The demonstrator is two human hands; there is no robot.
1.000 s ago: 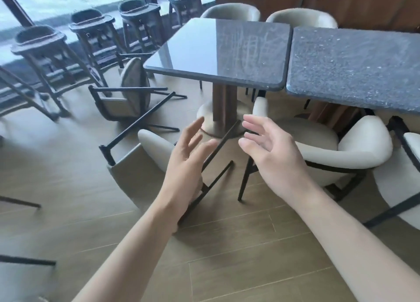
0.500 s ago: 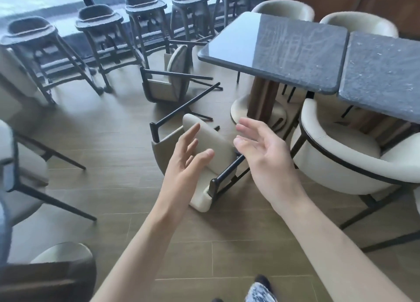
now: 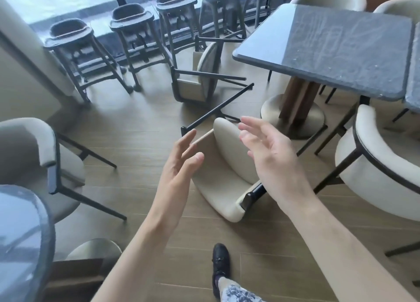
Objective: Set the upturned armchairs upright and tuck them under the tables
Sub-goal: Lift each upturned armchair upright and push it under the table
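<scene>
A cream armchair point(image 3: 223, 176) lies tipped over on the wood floor in the middle, its black legs pointing up and back. Farther back, a second upturned armchair point(image 3: 204, 74) rests on its side near the window. My left hand point(image 3: 179, 167) hovers open over the near chair's left edge. Just above its seat my right hand point(image 3: 270, 156) is spread open, holding nothing. The dark stone table point(image 3: 329, 49) on a wooden pedestal stands to the right of both chairs.
An upright armchair point(image 3: 381, 170) sits tucked at the table's near right side; two more stand behind it. Several dark high chairs point(image 3: 127, 42) line the window. Another armchair point(image 3: 41, 163) and a glass-topped table point(image 3: 20, 238) are at the left. My shoe point(image 3: 220, 258) is below.
The view has swung left and closer to the fallen chair. Both hands stay open and have come down nearer over it.
</scene>
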